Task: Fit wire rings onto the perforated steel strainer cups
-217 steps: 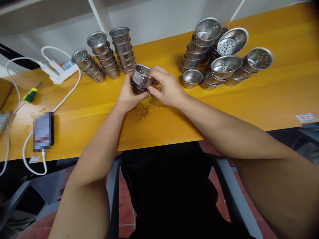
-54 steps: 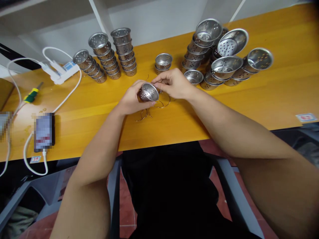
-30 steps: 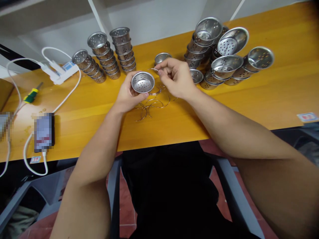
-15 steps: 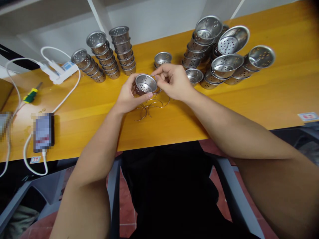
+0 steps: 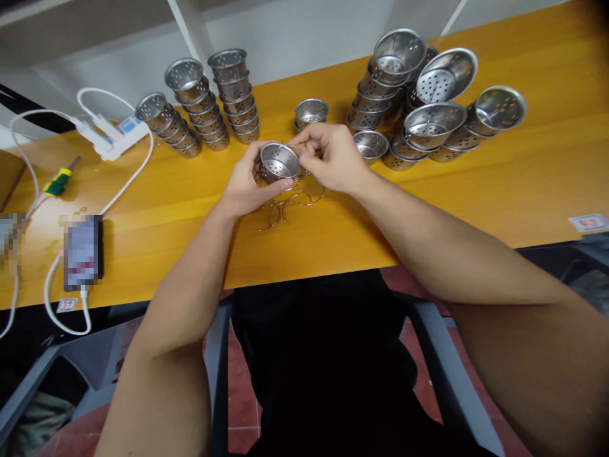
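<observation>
My left hand (image 5: 247,184) grips a small perforated steel strainer cup (image 5: 280,162), its mouth turned up toward me, just above the yellow table (image 5: 333,235). My right hand (image 5: 333,155) is pinched on a thin curved wire handle (image 5: 295,146) lying across the cup's rim. Under both hands lie several loose wire handles (image 5: 285,206). A single cup (image 5: 311,113) stands just behind my hands.
Leaning stacks of strainer cups (image 5: 209,108) stand at the back left. A bigger heap of cups (image 5: 419,108) fills the back right. At the left lie a white power strip (image 5: 117,136) with cables, a screwdriver (image 5: 59,181) and a phone (image 5: 82,252). The table's near edge runs in front of my lap.
My left hand lifted the cup and turned its mouth up. My right hand raised a wire handle, then brought it down onto the cup's rim.
</observation>
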Demonstrator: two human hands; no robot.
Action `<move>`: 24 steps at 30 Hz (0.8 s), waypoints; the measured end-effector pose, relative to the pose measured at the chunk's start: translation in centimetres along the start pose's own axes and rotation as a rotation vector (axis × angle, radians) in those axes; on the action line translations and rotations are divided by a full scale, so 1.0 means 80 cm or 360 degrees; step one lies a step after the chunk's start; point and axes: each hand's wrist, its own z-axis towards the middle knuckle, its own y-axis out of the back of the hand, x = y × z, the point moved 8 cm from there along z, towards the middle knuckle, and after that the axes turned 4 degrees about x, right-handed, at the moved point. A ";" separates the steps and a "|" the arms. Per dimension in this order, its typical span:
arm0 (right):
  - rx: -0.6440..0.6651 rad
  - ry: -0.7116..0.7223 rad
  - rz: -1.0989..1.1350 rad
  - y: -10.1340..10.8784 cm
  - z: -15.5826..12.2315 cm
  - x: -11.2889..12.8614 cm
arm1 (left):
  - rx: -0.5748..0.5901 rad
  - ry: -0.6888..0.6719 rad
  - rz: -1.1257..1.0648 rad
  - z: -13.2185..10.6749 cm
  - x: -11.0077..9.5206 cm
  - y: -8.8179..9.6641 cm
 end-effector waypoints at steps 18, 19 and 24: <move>-0.0030 -0.0123 0.0038 0.001 0.000 -0.001 | -0.0053 0.0244 -0.0087 0.001 -0.010 -0.001; -0.0030 -0.0123 0.0035 0.000 0.000 -0.001 | -0.0051 0.0246 -0.0077 0.001 -0.012 -0.001; -0.0006 -0.0141 0.0029 -0.001 -0.001 -0.003 | -0.0040 0.0241 0.0029 0.000 -0.020 0.000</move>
